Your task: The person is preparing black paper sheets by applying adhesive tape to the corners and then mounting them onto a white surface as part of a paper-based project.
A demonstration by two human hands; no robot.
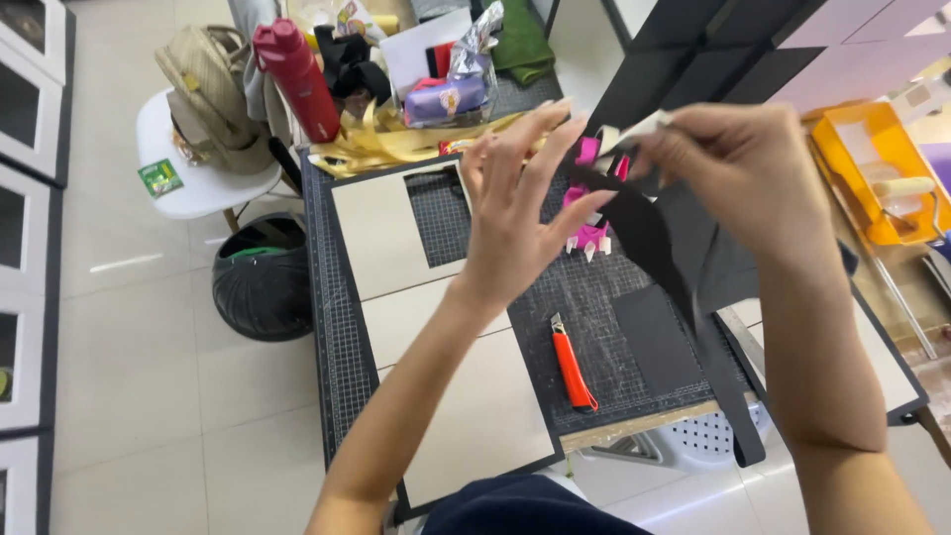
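Both of my hands are raised above a dark cutting mat (584, 297). My left hand (515, 208) pinches the near end of a long black strip (684, 287) with its fingers spread. My right hand (743, 168) grips the strip's upper end, where a pale backing tab (634, 131) peels away. The strip hangs down past the table's front edge. A pink holder (591, 233) sits on the mat just behind my hands.
An orange utility knife (572, 367) and a black card rectangle (656, 339) lie on the mat. Cream boards (436, 327) cover the left part. A red bottle (295, 79), a white chair with a bag (203, 99), a black bin (263, 277) and an orange tray (877, 168) surround it.
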